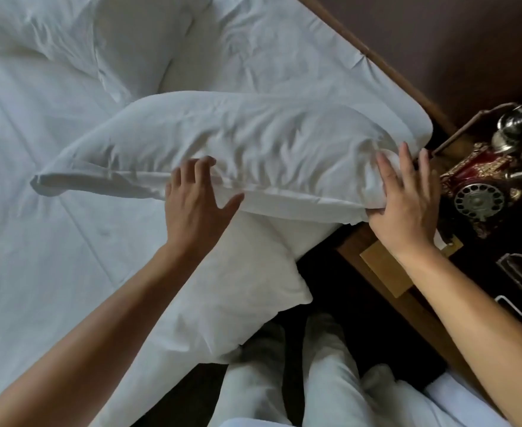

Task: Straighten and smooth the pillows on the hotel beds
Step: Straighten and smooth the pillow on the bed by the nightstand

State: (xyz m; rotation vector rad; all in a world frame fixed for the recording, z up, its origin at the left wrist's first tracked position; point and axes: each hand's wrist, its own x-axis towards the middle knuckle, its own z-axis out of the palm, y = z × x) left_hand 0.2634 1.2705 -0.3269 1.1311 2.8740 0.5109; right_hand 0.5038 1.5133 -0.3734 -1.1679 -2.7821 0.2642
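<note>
Open sheet (38,211) lay left of the pillow (238,143); a rotary telephone (481,192) on the nightstand (386,266) crowded its right end.

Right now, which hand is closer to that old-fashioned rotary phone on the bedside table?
Right. The right hand presses the pillow's end at the bed's edge, just beside the rotary phone. The left hand rests on the pillow's near seam, farther from the phone.

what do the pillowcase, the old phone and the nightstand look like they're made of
Pillowcase: white woven fabric, probably cotton, matte; it creases softly.
Phone: glossy dark red body with gold trim and shiny silver metal-looking handset parts; whether lacquered wood or plastic is unclear.
Nightstand: brown wood or veneer, with a low sheen.
</note>
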